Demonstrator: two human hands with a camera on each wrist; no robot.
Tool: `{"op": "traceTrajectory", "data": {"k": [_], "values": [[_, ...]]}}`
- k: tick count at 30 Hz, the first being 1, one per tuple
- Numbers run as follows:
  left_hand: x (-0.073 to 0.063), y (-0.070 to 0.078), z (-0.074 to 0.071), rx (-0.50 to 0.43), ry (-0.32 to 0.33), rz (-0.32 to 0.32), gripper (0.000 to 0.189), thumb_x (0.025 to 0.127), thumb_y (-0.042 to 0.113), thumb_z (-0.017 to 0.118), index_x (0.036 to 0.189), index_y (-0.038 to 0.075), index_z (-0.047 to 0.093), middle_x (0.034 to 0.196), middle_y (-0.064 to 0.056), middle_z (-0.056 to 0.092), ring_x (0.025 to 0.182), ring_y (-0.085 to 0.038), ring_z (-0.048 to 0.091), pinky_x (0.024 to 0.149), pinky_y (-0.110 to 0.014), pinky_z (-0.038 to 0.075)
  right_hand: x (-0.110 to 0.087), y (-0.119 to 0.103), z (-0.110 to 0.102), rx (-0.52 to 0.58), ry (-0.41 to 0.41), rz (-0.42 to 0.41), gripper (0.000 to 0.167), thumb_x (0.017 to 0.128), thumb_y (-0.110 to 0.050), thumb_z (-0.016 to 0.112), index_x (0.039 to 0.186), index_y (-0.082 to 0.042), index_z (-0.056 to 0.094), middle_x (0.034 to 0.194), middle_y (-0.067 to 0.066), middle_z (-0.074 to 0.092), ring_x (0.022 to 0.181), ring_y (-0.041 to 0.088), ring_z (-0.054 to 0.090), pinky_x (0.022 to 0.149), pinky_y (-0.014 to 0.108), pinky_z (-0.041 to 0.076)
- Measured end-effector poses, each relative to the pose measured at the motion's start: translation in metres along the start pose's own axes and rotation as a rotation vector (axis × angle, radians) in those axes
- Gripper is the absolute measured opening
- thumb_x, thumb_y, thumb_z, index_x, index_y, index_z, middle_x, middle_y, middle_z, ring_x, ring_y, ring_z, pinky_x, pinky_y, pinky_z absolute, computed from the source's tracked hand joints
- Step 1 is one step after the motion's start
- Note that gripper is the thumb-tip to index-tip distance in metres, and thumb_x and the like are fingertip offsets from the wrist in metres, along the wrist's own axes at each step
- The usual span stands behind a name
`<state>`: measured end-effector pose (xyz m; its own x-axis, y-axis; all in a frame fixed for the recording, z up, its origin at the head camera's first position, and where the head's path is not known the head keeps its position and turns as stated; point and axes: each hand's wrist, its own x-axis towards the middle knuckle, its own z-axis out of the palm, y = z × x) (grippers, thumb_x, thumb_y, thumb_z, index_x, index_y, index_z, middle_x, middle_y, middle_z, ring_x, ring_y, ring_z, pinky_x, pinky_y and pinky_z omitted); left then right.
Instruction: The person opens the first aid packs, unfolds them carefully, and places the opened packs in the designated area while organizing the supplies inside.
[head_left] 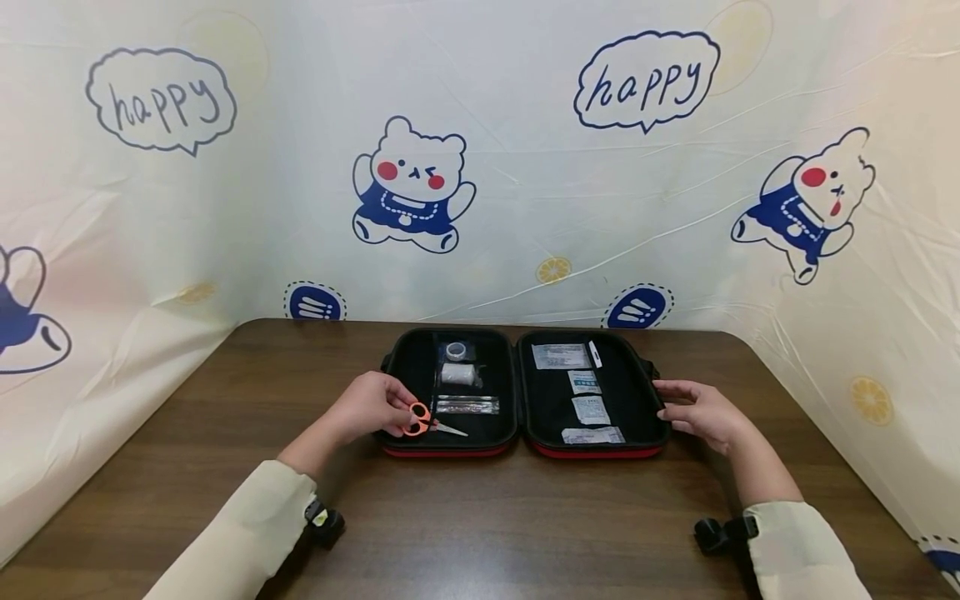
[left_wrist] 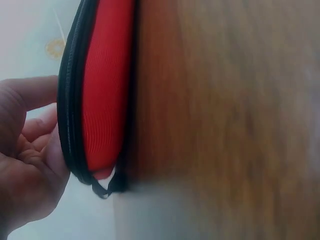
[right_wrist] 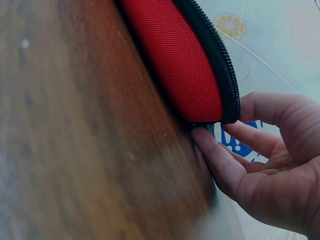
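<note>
A black-lined case with a red shell [head_left: 594, 454] lies unfolded on the table. My left hand [head_left: 372, 406] pinches small scissors [head_left: 418, 419] by their orange handles, over the left half of the case, blades pointing right. In the left wrist view the case wall [left_wrist: 107, 85] hides the fingertips of that hand [left_wrist: 30, 145] and the scissors. My right hand [head_left: 703, 412] touches the outer right side of the case. In the right wrist view its extended fingers and thumb [right_wrist: 220, 157] rest at the zipped rim and lower corner of the red shell [right_wrist: 175, 60].
In the left half sit a tape roll [head_left: 455, 351], a white bandage roll [head_left: 457, 373] and a clear packet of slim metal-looking items [head_left: 468, 405]. Several flat packets, one a white sachet [head_left: 591, 410], line the right half. Behind the brown table [head_left: 480, 517] hangs a printed cloth [head_left: 525, 167].
</note>
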<state>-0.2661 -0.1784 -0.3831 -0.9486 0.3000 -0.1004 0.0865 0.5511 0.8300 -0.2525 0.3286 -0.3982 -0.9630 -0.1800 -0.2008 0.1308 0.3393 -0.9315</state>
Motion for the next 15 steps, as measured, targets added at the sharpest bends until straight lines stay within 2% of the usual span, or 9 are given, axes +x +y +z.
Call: {"op": "traceTrajectory", "data": {"k": [4, 10, 15], "values": [[0.003, 0.003, 0.007, 0.018, -0.019, -0.008, 0.016, 0.081, -0.005, 0.075, 0.096, -0.004, 0.07, 0.079, -0.009, 0.07, 0.066, -0.018, 0.069, 0.062, -0.032, 0.059, 0.0, 0.0, 0.0, -0.008, 0.004, 0.0, 0.064, 0.093, -0.004, 0.063, 0.147, 0.008, 0.03, 0.149, 0.034, 0.026, 0.118, 0.032, 0.048, 0.096, 0.039, 0.05], [0.007, 0.004, 0.012, 0.027, -0.047, -0.029, 0.027, 0.075, -0.006, 0.079, 0.1, -0.002, 0.07, 0.081, -0.006, 0.068, 0.073, -0.017, 0.064, 0.068, -0.031, 0.058, 0.0, 0.001, 0.001, -0.008, 0.003, 0.001, 0.064, 0.093, -0.005, 0.063, 0.147, 0.008, 0.03, 0.149, 0.033, 0.026, 0.12, 0.033, 0.047, 0.097, 0.041, 0.049], [0.011, 0.006, 0.014, 0.063, -0.06, -0.017, 0.028, 0.074, -0.007, 0.078, 0.1, 0.0, 0.069, 0.082, -0.004, 0.068, 0.077, -0.017, 0.062, 0.072, -0.031, 0.056, 0.0, 0.001, -0.001, -0.012, -0.001, 0.004, 0.064, 0.094, -0.005, 0.062, 0.148, 0.007, 0.03, 0.149, 0.033, 0.026, 0.119, 0.033, 0.047, 0.098, 0.041, 0.048]]}}
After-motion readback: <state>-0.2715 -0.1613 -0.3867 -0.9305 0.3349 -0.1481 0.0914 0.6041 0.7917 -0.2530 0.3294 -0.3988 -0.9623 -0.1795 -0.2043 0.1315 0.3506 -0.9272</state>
